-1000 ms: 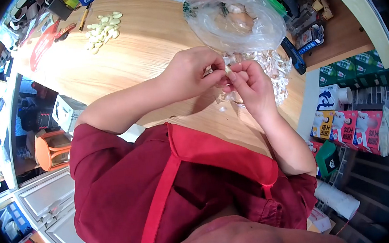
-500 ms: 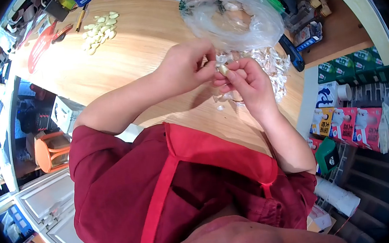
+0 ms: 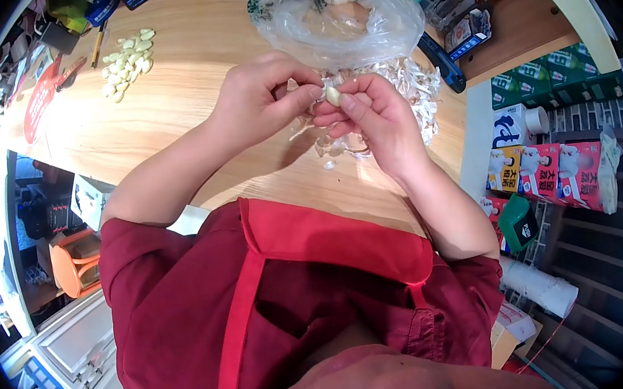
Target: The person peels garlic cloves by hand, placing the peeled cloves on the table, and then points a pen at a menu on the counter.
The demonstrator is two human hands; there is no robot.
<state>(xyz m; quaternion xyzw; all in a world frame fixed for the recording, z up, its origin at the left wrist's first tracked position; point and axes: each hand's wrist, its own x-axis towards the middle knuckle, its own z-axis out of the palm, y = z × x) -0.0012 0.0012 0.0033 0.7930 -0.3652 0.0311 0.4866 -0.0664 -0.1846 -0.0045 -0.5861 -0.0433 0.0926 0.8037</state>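
Observation:
A pale peeled-looking garlic clove (image 3: 333, 96) is pinched between the thumb and fingers of my right hand (image 3: 372, 116). Just left of it, my left hand (image 3: 263, 97) is closed, thumb against forefinger, beside the clove; what it pinches is too small to make out. Under and behind my right hand lies a pile of papery garlic skins (image 3: 421, 95). A clear plastic bag (image 3: 393, 30) with garlic bulbs inside rests beyond both hands. At the far left of the wooden table (image 3: 190, 48) is a heap of pale cloves (image 3: 127, 62).
A red fan-shaped item (image 3: 40, 105) and a yellow pen (image 3: 99, 46) lie at the left. A dark blue tool (image 3: 442, 63) sits right of the skins, near a small blue box (image 3: 468, 34). Boxes (image 3: 539, 170) stand beyond the table's right edge.
The view has shifted, moving the table's contents left and up in the picture. My left fingers have drawn slightly away from the clove, which stays in my right hand and shows more fully.

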